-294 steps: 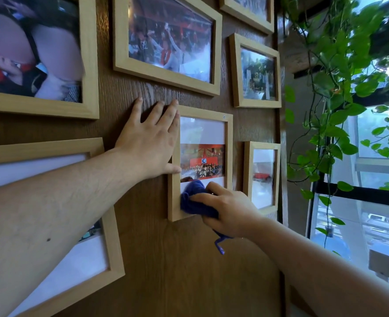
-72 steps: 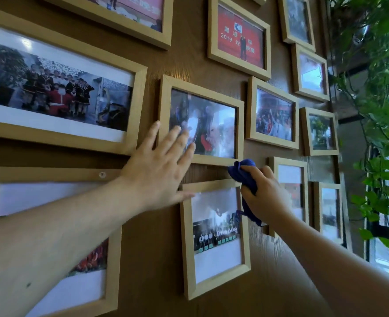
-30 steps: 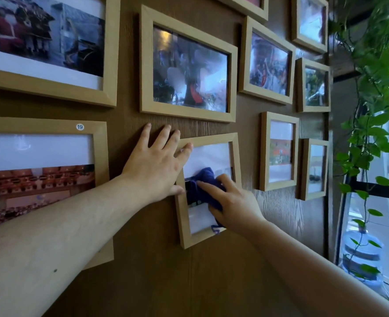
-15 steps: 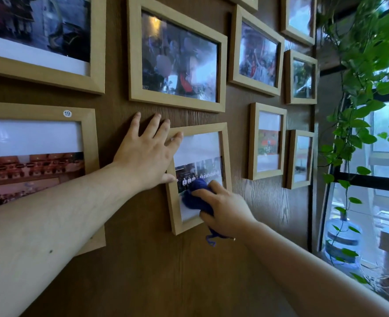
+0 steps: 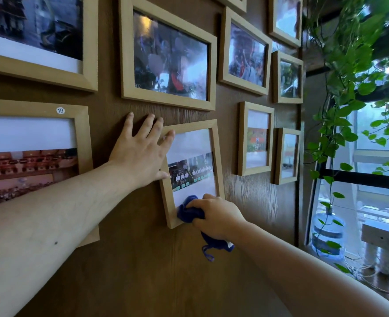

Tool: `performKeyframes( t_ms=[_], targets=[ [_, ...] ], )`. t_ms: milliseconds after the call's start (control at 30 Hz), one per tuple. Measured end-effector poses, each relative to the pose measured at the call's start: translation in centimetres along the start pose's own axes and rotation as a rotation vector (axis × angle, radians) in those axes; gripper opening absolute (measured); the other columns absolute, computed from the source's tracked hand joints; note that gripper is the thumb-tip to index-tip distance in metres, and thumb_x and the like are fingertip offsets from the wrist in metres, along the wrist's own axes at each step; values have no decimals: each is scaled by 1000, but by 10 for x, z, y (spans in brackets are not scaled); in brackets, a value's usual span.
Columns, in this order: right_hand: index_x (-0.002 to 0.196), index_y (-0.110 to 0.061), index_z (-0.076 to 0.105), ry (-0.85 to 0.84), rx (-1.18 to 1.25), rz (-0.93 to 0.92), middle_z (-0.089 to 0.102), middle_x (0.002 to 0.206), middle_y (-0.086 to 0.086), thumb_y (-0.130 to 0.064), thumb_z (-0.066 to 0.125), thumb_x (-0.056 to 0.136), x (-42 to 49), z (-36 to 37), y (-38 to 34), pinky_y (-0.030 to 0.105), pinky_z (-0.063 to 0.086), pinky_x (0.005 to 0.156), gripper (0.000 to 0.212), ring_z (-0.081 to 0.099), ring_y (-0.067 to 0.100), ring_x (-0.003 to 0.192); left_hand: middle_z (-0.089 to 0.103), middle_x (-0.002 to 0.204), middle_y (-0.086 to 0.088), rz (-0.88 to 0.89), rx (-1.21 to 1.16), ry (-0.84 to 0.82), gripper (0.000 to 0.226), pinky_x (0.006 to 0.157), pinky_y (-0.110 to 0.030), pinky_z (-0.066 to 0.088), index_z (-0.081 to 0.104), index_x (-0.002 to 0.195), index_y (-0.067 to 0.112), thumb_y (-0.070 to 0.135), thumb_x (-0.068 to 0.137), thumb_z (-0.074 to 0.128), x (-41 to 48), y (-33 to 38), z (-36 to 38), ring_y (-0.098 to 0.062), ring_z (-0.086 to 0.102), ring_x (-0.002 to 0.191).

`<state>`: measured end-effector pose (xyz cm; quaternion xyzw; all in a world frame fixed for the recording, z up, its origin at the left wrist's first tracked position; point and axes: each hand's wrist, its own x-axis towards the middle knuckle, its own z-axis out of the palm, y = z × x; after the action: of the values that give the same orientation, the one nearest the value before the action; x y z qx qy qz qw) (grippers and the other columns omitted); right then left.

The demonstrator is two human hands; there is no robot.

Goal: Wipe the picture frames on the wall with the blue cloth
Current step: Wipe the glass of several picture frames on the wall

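Several light wooden picture frames hang on a dark wood-panelled wall (image 5: 143, 259). A small upright frame (image 5: 217, 156) with a group photo sits at the centre. My right hand (image 5: 216, 216) is closed around a bunched blue cloth (image 5: 189, 210) and presses it against the lower part of that frame's glass and bottom edge. A tail of the cloth hangs below my wrist. My left hand (image 5: 141, 152) lies flat on the wall with fingers spread, its index finger and thumb resting on the frame's left side.
A large landscape frame (image 5: 168, 101) hangs just above. Two small upright frames (image 5: 241, 138) hang to the right. A frame numbered 19 (image 5: 83, 138) is at the left. Trailing green vines (image 5: 348, 99) and a window with a water bottle (image 5: 326, 234) fill the right side.
My right hand has slid the cloth down the small frame's glass to its bottom edge. My left hand has stayed on the frame's left side.
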<state>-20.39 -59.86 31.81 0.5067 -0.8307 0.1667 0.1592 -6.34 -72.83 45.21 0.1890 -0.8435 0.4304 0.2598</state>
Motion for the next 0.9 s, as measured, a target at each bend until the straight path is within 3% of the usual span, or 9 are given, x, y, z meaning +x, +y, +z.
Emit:
performKeyframes(
  t_ms=[333,567,767,900],
  targets=[
    [121,-32,48,43,-283,20,50,107,2,-44,43,91,-1,-15,19,37,51,64,32,59,25,75,0,161,-17,-26,-1,-25,102,113,-66,2,-1,151,20,73,79,47,-1,5,-5,-35,-4,147],
    [125,-32,41,78,-207,121,49,113,2,-42,43,89,-12,0,34,41,53,67,37,59,26,79,-2,161,-16,-34,-24,-50,100,113,-65,1,-2,152,22,71,80,49,-2,3,-8,-34,-6,147],
    [127,-33,39,151,-218,46,49,114,3,-42,43,90,-13,-5,34,38,51,64,38,58,25,80,-7,161,-16,-18,-27,-54,97,115,-65,1,-3,152,24,68,83,49,-2,0,-14,-34,-10,147],
    [131,-33,35,224,-234,-37,47,117,4,-39,45,89,-12,-26,38,41,54,65,43,58,25,83,-9,161,-17,66,-73,13,88,116,-63,-1,-6,151,24,69,86,34,-11,9,-15,-34,-11,147]
  ],
)
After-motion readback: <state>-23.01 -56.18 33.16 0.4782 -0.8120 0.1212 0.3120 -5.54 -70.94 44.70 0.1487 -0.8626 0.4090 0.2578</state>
